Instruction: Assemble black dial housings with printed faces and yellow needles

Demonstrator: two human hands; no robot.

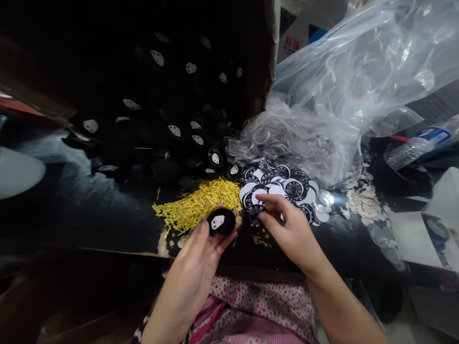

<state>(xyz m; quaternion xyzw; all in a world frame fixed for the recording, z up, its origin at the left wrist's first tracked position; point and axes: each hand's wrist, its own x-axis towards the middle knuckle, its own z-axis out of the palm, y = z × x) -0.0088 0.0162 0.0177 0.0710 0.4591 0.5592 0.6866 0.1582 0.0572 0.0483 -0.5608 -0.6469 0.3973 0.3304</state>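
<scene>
My left hand (202, 251) is closed round a black round cup-shaped part (221, 221) with a white plate (217, 222) in its middle. It holds the part face up above the table's front edge. To the right, my right hand (287, 224) has its thumb on the edge of a black dial disc (256, 215) with pale markings, its index finger curled over it. That disc is at the near side of a pile of printed discs (278, 188), some showing white backs. A heap of small yellow pins (201, 203) lies just beyond my left hand.
A large dark box (268, 95) lies open at the back, with many black parts spilling from it. Right of it, a clear plastic bag (322, 119) holds transparent rings. Pale flat pieces (364, 198), clear discs (387, 246) and a white box (412, 239) stand at the right.
</scene>
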